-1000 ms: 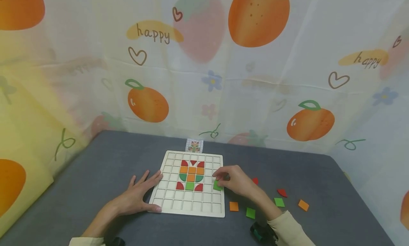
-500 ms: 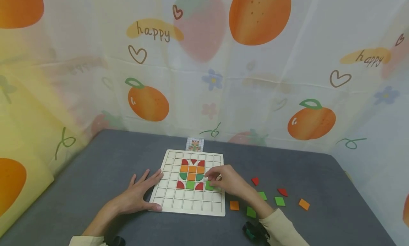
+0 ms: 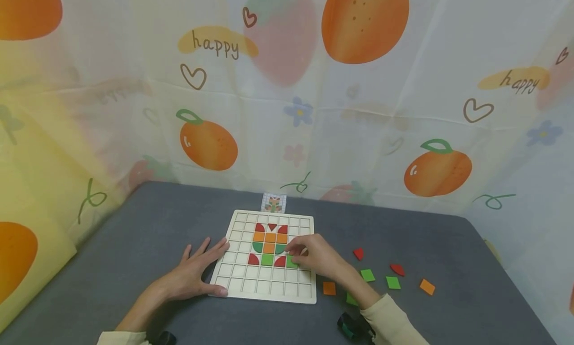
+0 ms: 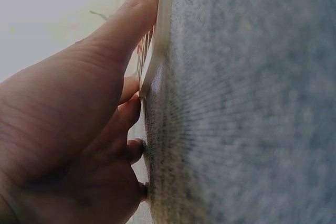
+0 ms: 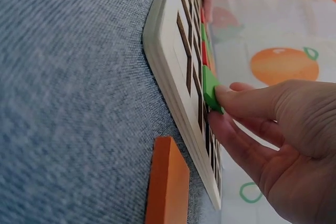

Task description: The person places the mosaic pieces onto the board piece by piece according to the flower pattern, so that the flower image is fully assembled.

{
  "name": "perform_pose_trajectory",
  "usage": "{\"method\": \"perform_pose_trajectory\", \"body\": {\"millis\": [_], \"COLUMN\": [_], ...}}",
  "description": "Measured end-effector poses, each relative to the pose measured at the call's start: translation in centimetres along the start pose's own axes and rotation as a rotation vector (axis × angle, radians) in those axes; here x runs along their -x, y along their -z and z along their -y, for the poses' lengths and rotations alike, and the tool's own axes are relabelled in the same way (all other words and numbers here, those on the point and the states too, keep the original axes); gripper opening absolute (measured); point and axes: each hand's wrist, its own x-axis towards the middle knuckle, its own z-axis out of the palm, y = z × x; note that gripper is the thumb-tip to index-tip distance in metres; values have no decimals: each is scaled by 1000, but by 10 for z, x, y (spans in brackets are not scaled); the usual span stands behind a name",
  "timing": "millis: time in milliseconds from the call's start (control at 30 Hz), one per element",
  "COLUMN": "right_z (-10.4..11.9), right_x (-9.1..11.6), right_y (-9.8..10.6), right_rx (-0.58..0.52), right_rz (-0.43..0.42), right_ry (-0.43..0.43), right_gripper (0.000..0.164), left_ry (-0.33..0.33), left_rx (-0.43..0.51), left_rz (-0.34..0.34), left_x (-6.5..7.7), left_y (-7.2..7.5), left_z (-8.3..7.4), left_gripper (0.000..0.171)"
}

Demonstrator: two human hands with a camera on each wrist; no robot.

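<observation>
My right hand (image 3: 319, 255) pinches a green square tile (image 5: 210, 86) between thumb and fingertips. One edge of that tile is tilted up off the white grid board (image 3: 257, 287), just right of a red quarter-round tile (image 3: 280, 261). My left hand (image 3: 190, 275) lies spread along the board's left edge, fingers fairly straight, thumb near the front corner. In the middle of the board, orange squares (image 3: 270, 238), a green square (image 3: 267, 259), green rounded tiles (image 3: 257, 247) and red pieces form a pattern.
Behind the board lies a small card (image 3: 273, 203) with a printed pattern. To the right, loose tiles are scattered: an orange square (image 3: 329, 288), another orange one (image 3: 427, 287), green squares (image 3: 393, 283) and red pieces (image 3: 397, 270). A printed curtain (image 3: 358, 116) hangs behind the table.
My right hand has slid left across the board with the green tile, from the right edge to beside the red quarter-round tile. My left hand has stayed in place.
</observation>
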Motion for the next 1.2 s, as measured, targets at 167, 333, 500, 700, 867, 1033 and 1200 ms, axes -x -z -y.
{"method": "perform_pose_trajectory", "body": {"millis": [167,333,500,700,867,1033,1200], "right_z": [1,1,0,0,0,-1,-5], "right_x": [0,0,1,3,3,7,16], "right_y": [-2,-4,-6,-6,-6,0,11], "right_rx": [19,47,44,23,14,4,25], "right_rz": [-7,-18,-27,-40,-48,-46,-39], "right_ry": [-9,-15,-11,-18,-21,-43,-63], "right_gripper": [18,18,19,18,16,15,16], "left_ry": [-3,0,4,10,13,11,10], "left_rx": [10,16,16,14,10,6,10], "left_rz": [-4,-4,-3,3,3,4,6], "left_x": [1,2,2,1,1,1,0], "left_y": [0,0,0,0,0,0,0], "left_z": [0,-1,-1,0,1,1,0], "left_gripper": [110,110,110,110,110,110,110]}}
